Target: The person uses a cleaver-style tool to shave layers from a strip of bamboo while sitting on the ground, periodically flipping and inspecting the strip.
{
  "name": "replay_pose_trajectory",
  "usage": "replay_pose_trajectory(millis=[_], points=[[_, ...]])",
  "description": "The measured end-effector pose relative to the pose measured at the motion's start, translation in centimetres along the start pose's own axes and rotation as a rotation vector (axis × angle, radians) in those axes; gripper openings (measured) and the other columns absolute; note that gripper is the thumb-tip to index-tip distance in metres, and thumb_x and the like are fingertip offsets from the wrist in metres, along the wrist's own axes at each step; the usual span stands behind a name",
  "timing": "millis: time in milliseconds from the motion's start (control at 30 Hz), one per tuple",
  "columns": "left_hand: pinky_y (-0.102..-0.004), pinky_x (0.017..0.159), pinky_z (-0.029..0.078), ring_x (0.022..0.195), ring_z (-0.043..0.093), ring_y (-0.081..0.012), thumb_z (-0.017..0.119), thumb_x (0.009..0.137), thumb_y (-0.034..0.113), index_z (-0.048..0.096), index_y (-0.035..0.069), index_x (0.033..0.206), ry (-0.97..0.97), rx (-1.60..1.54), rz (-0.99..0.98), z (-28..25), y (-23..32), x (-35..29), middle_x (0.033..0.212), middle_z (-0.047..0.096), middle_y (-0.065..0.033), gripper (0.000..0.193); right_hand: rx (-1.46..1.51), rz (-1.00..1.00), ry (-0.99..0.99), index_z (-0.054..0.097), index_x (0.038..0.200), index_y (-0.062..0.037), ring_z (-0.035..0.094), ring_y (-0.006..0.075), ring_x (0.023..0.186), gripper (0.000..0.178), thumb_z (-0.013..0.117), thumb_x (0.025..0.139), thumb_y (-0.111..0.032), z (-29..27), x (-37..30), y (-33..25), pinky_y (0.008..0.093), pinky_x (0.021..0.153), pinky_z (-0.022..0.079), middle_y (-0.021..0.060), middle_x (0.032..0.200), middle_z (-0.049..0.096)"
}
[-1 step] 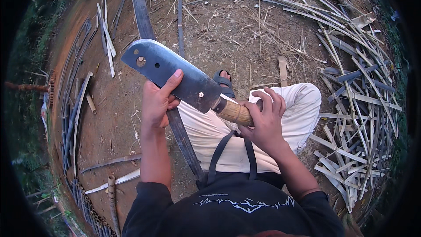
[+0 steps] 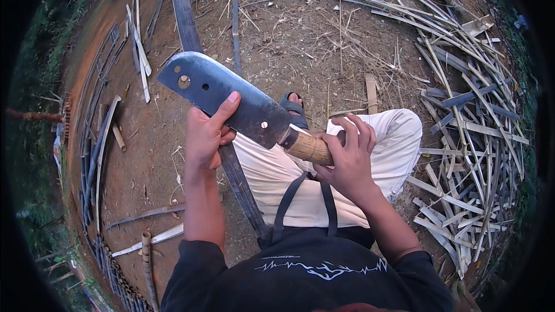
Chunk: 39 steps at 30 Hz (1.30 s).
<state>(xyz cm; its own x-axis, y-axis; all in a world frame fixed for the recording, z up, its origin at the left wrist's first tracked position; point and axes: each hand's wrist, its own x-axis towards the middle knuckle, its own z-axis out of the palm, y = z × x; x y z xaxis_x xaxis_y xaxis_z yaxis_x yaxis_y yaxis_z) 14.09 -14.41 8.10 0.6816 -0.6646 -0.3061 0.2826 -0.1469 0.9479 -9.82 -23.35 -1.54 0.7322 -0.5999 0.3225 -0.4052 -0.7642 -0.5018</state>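
A broad cleaver (image 2: pixel 245 104) with a dark blade lies slantwise across my front, its wooden handle (image 2: pixel 305 147) pointing lower right. My left hand (image 2: pixel 205 133) pinches the blade from its lower edge, thumb lying flat on the face and fingers curled beneath. Around the end of the handle, my right hand (image 2: pixel 351 162) has its thumb and fingers bent. Holes show near the blade's tip. A long dark bamboo strip (image 2: pixel 241 188) runs from the top of the view, behind the blade and left hand, down to my waist; whether the left hand touches it I cannot tell.
Many split bamboo strips (image 2: pixel 462 138) are heaped at the right. More strips (image 2: pixel 139 52) and dark poles (image 2: pixel 92 167) lie on the dirt at the left. A short bamboo stick (image 2: pixel 147 266) is at lower left. My sandalled foot (image 2: pixel 295 104) is beyond the handle.
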Motion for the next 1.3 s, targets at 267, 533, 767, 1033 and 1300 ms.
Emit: replay_pose_trajectory(millis=[267, 533, 767, 1033, 1300], points=[[-0.0178, 0.038, 0.025, 0.046, 0.039, 0.001, 0.071, 0.093, 0.014, 0.059, 0.008, 0.097, -0.009, 0.031, -0.032, 1.9, 0.1, -0.8, 0.075, 0.058, 0.0038, 0.014, 0.039, 0.074, -0.004, 0.042, 0.144, -0.0032, 0.036, 0.0417, 0.131, 0.091, 0.082, 0.065, -0.026, -1.1, 0.3, -0.7, 0.0548, 0.108, 0.028, 0.0226, 0.137, 0.039], [-0.0173, 0.037, 0.025, 0.047, 0.042, 0.0008, 0.07, 0.094, 0.013, 0.06, 0.007, 0.092, -0.119, 0.028, -0.09, 3.1, -0.9, 0.6, 0.075, 0.058, 0.0031, 0.012, 0.084, 0.101, 0.077, 0.035, 0.155, -0.0153, 0.058, 0.034, 0.1, 0.084, 0.073, 0.079, -0.018, 1.6, 1.5, -4.5, 0.0476, 0.088, 0.046, 0.0195, 0.11, 0.057], [-0.0208, 0.036, 0.026, 0.042, 0.037, -0.0011, 0.077, 0.09, 0.027, 0.053, 0.004, 0.103, -0.298, 0.159, -0.123, 2.2, -1.2, 1.8, 0.07, 0.056, -0.0004, 0.036, 0.203, 0.048, 0.131, 0.046, 0.15, -0.021, 0.057, 0.0233, 0.059, 0.079, 0.072, 0.076, -0.016, 2.7, 1.6, -2.5, 0.0378, 0.055, 0.049, 0.0079, 0.076, 0.054], [-0.0199, 0.036, 0.025, 0.04, 0.026, -0.0028, 0.015, 0.097, 0.072, 0.05, 0.008, 0.104, -0.667, -0.145, -0.563, -1.0, -4.5, -0.1, 0.063, 0.04, 0.0003, 0.073, 0.083, -0.071, 0.166, 0.056, 0.142, -0.0305, 0.053, 0.0175, 0.05, 0.069, 0.077, 0.077, -0.021, 1.1, 1.5, 1.3, 0.0339, 0.047, 0.045, 0.0019, 0.066, 0.048], [-0.0208, 0.037, 0.022, 0.042, 0.023, -0.0032, 0.022, 0.102, 0.064, 0.052, 0.009, 0.1, -0.666, -0.231, -0.762, -2.8, -7.7, -4.1, 0.061, 0.034, 0.0036, 0.063, -0.113, -0.111, 0.168, 0.056, 0.142, -0.0356, 0.052, 0.0185, 0.051, 0.073, 0.075, 0.073, -0.022, -0.7, 1.4, 4.7, 0.0343, 0.048, 0.046, 0.0016, 0.066, 0.044]])
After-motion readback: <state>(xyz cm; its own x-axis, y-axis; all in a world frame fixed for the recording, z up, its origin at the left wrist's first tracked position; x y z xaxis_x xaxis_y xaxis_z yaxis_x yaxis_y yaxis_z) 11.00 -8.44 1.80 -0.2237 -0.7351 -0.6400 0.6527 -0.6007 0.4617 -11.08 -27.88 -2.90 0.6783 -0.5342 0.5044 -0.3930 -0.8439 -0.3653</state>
